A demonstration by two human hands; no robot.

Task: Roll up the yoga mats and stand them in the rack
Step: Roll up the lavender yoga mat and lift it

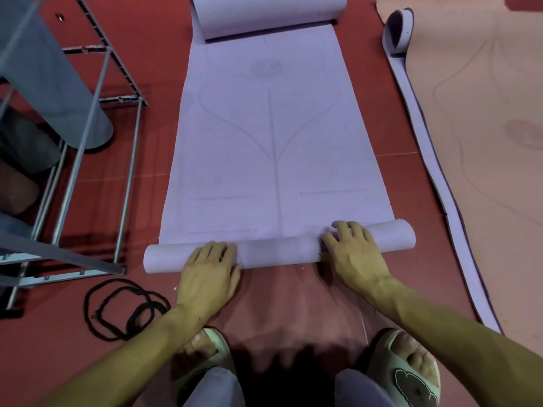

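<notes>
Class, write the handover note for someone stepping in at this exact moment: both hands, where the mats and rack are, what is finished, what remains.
Left hand and right hand: both lie on the near roll of the lilac mat, fingers draped over it.
The mat's far end is also curled; the middle lies flat on the red floor.
Rack at left holds rolled mats.
A second mat lies unrolled at right.
Done: the first turns.
Left: finish rolling, stand it in the rack, then roll the second mat.

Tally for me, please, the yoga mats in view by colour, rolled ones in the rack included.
Lavender: 2, the mat being rolled and a narrow strip
Peach: 1
Blue-grey: 1, in the rack
Dark: 1
Brown: 1
Total: 6
</notes>
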